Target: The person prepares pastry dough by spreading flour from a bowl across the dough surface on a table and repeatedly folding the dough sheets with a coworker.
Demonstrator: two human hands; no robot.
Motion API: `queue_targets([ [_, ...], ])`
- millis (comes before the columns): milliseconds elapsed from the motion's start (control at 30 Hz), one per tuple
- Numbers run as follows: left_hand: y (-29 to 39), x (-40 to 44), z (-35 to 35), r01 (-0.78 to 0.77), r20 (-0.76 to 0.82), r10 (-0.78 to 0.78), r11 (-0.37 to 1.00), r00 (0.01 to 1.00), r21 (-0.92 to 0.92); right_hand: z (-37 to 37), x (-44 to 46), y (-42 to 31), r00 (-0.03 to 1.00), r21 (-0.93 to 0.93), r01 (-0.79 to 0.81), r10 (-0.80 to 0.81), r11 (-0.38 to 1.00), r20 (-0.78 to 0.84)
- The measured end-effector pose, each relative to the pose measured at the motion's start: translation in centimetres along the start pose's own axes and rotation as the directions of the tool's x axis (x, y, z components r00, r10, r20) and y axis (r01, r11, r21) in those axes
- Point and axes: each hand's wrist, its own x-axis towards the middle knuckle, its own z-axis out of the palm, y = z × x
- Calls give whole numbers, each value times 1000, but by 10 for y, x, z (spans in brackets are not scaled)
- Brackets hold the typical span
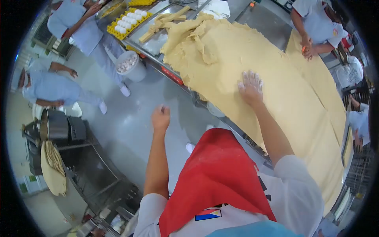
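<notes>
A large pale-yellow sheet of dough (pixel 290 91) covers much of the worktable, with torn, folded scraps along its far-left edge. My right hand (pixel 251 87) lies flat on the dough, fingers spread and dusted white with flour. Away from the table, my left hand (pixel 161 117) is closed in a fist above the floor; whether anything is inside it is hidden. Beyond the dough's far-left edge lie wooden strips (pixel 164 22) on a metal surface. At the right, another person's hands hold a small orange object (pixel 303 49) over the dough.
White eggs sit in a yellow egg tray (pixel 130 23) at the table's far end. Below it stands a white bucket (pixel 131 67) of what look like eggshells. Two people stand at the left, near a metal mixing bowl (pixel 55 124). More people work at the right.
</notes>
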Motion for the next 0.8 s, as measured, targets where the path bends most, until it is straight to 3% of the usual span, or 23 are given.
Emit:
queue_targets([
  [100, 69, 72, 2, -37, 78, 40, 999, 996, -35, -7, 38, -24, 997, 53, 66, -68, 996, 34],
  [167, 84, 105, 27, -378, -69, 382, 923, 921, 68, 1, 75, -23, 997, 91, 73, -73, 993, -5],
  [300, 108, 126, 44, -430, 86, 422, 893, 902, 129, 11, 183, 5, 988, 83, 19, -6, 996, -155],
  [367, 123, 130, 40, -373, 201, 338, 911, 919, 174, 2, 226, 24, 990, 112, -9, 25, 994, -142],
  [500, 128, 141, 30, -319, 211, 285, 936, 935, 150, 1, 275, 55, 971, 63, -136, 145, 989, -188],
  [567, 126, 148, 22, -32, 199, 54, 993, 978, -115, -2, 288, 77, 957, 75, -201, 213, 977, -196],
  [600, 114, 149, 25, -34, 207, 58, 992, 977, -118, -2, 292, 85, 943, 102, -247, 263, 964, -203],
  [633, 97, 148, 32, 187, 264, -86, 903, 961, -386, -5, 295, 94, 942, 101, -255, 271, 962, -200],
  [667, 91, 150, 32, 392, 361, -203, 702, 910, -595, -9, 293, 105, 922, 81, -305, 315, 949, -225],
  [700, 84, 150, 31, 396, 375, -196, 704, 906, -589, -11, 288, 112, 899, 59, -356, 359, 933, -251],
  [767, 90, 150, 28, 683, 576, -374, 307, 727, -663, -10, 279, 121, 891, 72, -394, 400, 916, -216],
  [800, 88, 151, 29, 686, 585, -364, 299, 725, -663, -13, 278, 126, 884, 94, -417, 428, 904, -187],
])
